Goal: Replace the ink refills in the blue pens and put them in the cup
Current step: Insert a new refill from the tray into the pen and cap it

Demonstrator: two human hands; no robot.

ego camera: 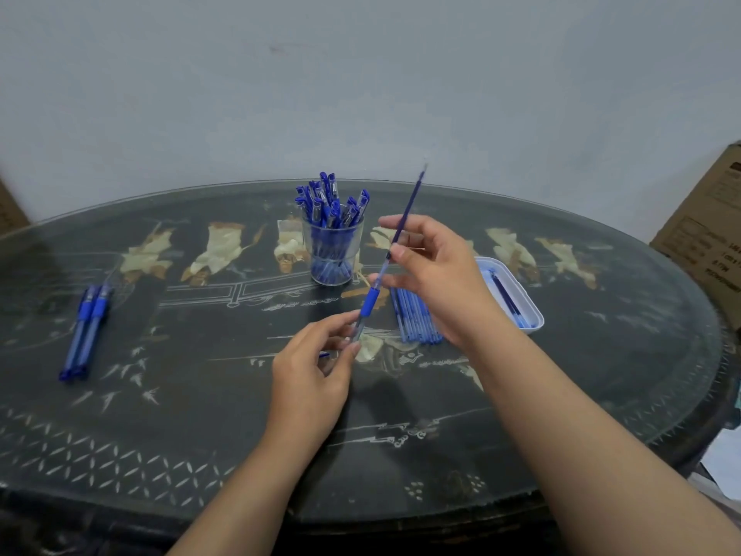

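Blue pen [367, 305] held in the air between both hands, tilted, grip end up. Left hand [316, 363] pinches its clear lower barrel between thumb and fingertips. Right hand [437, 270] pinches a refill [409, 206] between thumb and forefinger, other fingers loosely spread. The refill's lower end sits in the pen's mouth, and its tip points up and away past the right hand. Glass cup [333, 250] full of capped blue pens stands just beyond the hands, nearer the left one. Loose refills [417, 319] lie on the tabletop [200, 395] under the right wrist. White tray [536, 321] just right of the right hand holds a few more refills. Two pens [86, 331] lie side by side well left of the left hand. Cardboard box [705, 234] far right.
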